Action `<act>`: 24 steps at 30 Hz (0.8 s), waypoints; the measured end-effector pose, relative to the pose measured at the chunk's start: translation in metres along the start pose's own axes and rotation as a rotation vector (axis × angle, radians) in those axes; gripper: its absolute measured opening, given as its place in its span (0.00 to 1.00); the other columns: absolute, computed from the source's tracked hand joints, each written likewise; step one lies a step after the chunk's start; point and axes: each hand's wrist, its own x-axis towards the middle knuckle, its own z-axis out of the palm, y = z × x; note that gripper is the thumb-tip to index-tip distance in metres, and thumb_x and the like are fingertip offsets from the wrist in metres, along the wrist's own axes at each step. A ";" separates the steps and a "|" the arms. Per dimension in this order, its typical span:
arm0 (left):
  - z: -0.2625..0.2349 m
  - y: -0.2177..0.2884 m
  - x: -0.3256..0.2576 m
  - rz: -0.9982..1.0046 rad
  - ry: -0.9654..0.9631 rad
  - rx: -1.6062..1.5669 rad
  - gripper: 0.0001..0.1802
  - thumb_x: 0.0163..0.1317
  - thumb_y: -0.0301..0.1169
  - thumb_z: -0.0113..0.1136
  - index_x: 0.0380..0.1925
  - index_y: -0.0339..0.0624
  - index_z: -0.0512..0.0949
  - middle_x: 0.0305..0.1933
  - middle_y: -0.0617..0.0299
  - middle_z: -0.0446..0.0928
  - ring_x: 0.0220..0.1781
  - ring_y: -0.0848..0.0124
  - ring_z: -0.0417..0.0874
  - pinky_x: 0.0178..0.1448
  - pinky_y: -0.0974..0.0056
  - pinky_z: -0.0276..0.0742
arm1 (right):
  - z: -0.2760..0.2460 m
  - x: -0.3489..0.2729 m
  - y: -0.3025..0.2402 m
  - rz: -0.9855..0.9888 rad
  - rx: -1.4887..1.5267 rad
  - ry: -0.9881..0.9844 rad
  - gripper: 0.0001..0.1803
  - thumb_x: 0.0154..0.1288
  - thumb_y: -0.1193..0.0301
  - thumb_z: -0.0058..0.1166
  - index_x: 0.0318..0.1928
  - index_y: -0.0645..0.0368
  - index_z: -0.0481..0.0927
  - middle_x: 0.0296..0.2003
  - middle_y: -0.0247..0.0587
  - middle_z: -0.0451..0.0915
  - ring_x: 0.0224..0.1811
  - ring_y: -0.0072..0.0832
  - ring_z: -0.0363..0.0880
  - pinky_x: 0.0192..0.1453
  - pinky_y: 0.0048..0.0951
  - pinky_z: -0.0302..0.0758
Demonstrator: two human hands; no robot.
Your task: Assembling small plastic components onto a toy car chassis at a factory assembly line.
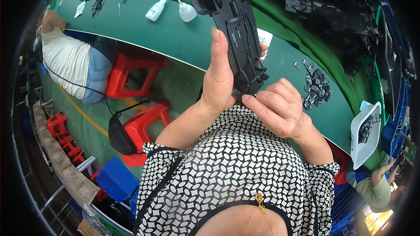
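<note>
A long black plastic toy car chassis is tilted up in front of me, its moulded underside with axle parts and small pale markings toward me. My left hand grips it, thumb up along its left edge, with fingertips showing beyond its right edge. Close against the chassis's lower end is my right hand, fingers curled and pinched together. Whatever may be between those fingertips is hidden. On the green table to the right lies a pile of small black plastic pieces.
Two white squeeze bottles lie toward the table's far side. Many black car parts are heaped on green cloth at far right. A white bin holds small black pieces. Red stools and a seated person are at left.
</note>
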 end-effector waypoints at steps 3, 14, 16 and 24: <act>0.000 -0.001 0.001 0.016 0.019 -0.002 0.44 0.60 0.67 0.22 0.46 0.35 0.69 0.40 0.54 0.76 0.39 0.68 0.78 0.46 0.65 0.76 | 0.003 -0.002 0.001 0.003 0.008 0.011 0.17 0.37 0.74 0.54 0.34 0.64 0.79 0.26 0.34 0.72 0.23 0.24 0.68 0.22 0.24 0.60; 0.003 -0.009 0.005 0.468 0.080 0.172 0.51 0.52 0.74 0.28 0.54 0.35 0.61 0.46 0.48 0.72 0.47 0.63 0.74 0.53 0.61 0.70 | 0.004 -0.009 -0.026 1.257 1.121 0.062 0.09 0.65 0.70 0.49 0.34 0.64 0.76 0.26 0.27 0.74 0.29 0.11 0.67 0.33 0.15 0.65; 0.000 -0.013 0.004 0.502 0.042 0.214 0.51 0.52 0.74 0.27 0.54 0.35 0.59 0.46 0.47 0.71 0.46 0.62 0.73 0.53 0.60 0.70 | 0.007 -0.012 -0.023 1.262 1.153 0.053 0.09 0.65 0.69 0.49 0.34 0.64 0.76 0.26 0.27 0.74 0.29 0.11 0.67 0.33 0.15 0.65; 0.005 -0.016 0.002 0.536 0.068 0.193 0.50 0.53 0.73 0.27 0.55 0.34 0.58 0.45 0.46 0.71 0.44 0.60 0.73 0.53 0.59 0.69 | 0.014 -0.013 -0.025 1.281 1.197 0.078 0.09 0.64 0.70 0.49 0.30 0.63 0.75 0.24 0.24 0.71 0.26 0.09 0.63 0.28 0.15 0.60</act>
